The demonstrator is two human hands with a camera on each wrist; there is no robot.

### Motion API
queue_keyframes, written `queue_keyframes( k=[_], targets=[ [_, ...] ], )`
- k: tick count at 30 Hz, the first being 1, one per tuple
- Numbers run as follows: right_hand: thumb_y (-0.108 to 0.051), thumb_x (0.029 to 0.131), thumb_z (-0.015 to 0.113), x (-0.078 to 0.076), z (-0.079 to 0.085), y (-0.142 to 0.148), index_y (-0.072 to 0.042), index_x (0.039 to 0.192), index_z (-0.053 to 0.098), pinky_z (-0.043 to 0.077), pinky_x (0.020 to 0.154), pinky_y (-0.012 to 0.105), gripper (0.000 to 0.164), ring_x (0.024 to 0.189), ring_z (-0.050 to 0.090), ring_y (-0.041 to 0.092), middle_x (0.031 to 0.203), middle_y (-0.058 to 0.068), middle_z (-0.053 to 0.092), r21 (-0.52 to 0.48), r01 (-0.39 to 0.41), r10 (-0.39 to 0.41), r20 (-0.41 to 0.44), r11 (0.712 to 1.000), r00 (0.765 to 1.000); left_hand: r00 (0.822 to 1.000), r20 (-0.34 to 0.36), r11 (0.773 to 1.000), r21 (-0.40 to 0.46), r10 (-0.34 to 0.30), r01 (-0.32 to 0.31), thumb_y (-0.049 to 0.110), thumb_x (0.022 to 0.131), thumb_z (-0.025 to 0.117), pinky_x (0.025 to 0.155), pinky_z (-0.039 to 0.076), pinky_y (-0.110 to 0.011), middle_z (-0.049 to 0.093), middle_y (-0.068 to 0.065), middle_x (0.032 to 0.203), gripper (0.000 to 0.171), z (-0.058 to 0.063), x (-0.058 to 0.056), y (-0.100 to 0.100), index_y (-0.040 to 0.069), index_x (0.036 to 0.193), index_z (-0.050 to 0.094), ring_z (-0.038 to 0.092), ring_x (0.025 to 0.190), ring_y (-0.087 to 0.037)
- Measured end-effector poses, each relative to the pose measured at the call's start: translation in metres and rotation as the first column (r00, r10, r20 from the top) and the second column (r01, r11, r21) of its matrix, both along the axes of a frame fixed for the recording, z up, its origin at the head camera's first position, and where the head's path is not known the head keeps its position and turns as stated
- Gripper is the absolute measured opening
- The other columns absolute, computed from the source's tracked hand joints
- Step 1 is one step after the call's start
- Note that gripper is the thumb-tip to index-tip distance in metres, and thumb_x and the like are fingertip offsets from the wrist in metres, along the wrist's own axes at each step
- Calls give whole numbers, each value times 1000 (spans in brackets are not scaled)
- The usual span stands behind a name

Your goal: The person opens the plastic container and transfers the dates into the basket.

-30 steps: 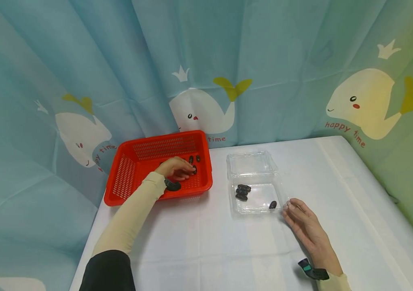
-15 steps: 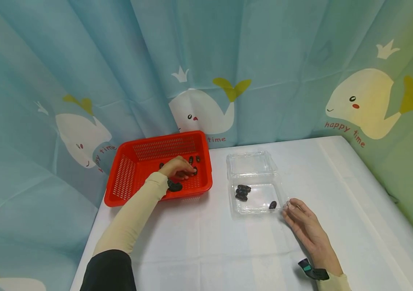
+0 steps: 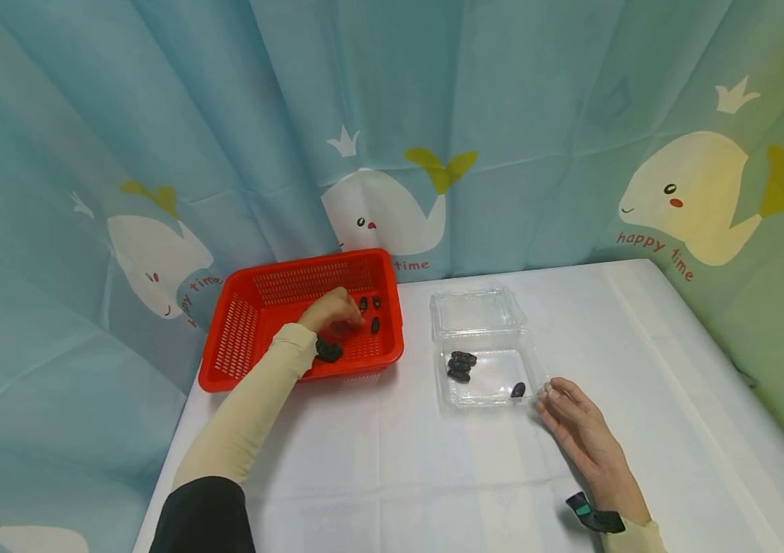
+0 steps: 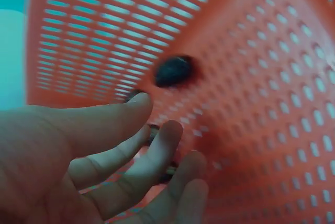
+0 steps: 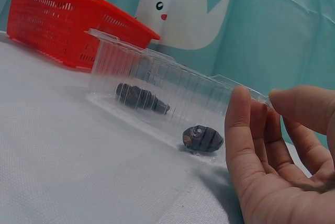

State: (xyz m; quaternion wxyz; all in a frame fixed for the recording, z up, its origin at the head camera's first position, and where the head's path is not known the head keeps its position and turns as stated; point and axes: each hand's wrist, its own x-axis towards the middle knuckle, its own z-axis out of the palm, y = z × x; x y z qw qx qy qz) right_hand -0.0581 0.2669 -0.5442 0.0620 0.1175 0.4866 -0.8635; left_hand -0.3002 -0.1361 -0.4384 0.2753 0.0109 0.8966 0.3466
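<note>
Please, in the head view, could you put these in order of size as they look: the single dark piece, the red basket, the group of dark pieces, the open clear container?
Largest to smallest:
1. red basket
2. open clear container
3. group of dark pieces
4. single dark piece

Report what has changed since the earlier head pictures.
The left hand's fingertips have drawn back slightly left, off the nearest dark date-like fruit in the red basket. That fruit has shifted slightly right and now lies clear of them. Unchanged: the right hand pinching the clear clamshell container's edge, and the fruits inside it.
</note>
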Motion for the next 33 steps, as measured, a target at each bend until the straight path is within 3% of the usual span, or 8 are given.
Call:
queue_keyframes(
  k=[3,6,12,17,19,25,30,33],
  targets=[
    [-6,109,51,0,-1,0,-18,127,58,56,100,20,22,105,67,4,113,-8,64,-6,-1,1,-9,1000,1000,998,-53,1000,-20,-23,22,9,94,72,70,52,-30,65,-4,80,11,14,4,1,0,87,70,60,81,-21],
    [-6,109,52,0,-2,0,-18,127,57,56,100,20,23,105,68,4,113,-8,64,-3,0,0,-10,1000,1000,996,-85,999,-41,-37,33,11,96,72,74,57,-34,69,-8,93,9,28,8,5,3,94,69,65,87,-24],
    [-6,109,51,-1,-4,1,-18,128,57,56,101,20,23,105,67,4,113,-8,63,6,-2,2,-11,1000,1000,984,-171,997,-65,-53,42,14,97,73,72,56,-35,71,-20,107,14,44,15,9,2,104,67,67,78,-26],
    [-5,109,50,-1,-6,2,-19,125,59,56,100,20,23,105,68,4,112,-8,64,-13,-7,6,-26,1000,1000,953,-286,993,-94,-96,72,17,97,74,67,54,-31,74,-20,104,19,57,31,17,4,109,68,67,76,-25],
    [-5,109,50,-1,-6,2,-20,124,59,56,100,20,23,105,68,4,112,-8,64,-17,-7,7,-31,1000,1000,940,-326,994,-67,-104,86,17,97,73,67,55,-32,75,-20,100,19,60,37,19,4,110,69,66,73,-22],
    [-5,109,50,0,-6,2,-19,124,59,56,100,20,22,105,68,5,112,-8,64,-17,-4,4,-27,1000,1000,929,-367,996,53,-51,76,18,98,73,64,52,-28,74,-16,100,19,70,54,21,6,112,68,63,73,-19],
    [-5,109,50,0,-6,1,-18,125,58,56,99,20,23,105,68,5,112,-7,64,-16,-8,8,-35,1000,999,917,-400,995,94,2,39,20,98,73,77,55,-34,74,-11,109,21,71,71,24,11,116,69,69,93,-27],
    [-5,109,49,0,-5,1,-19,125,59,56,99,20,23,105,67,5,112,-7,64,-20,-12,11,-41,1000,999,904,-425,992,124,39,16,20,98,73,79,55,-36,74,-8,110,20,68,82,31,12,117,70,68,95,-27]
  ],
)
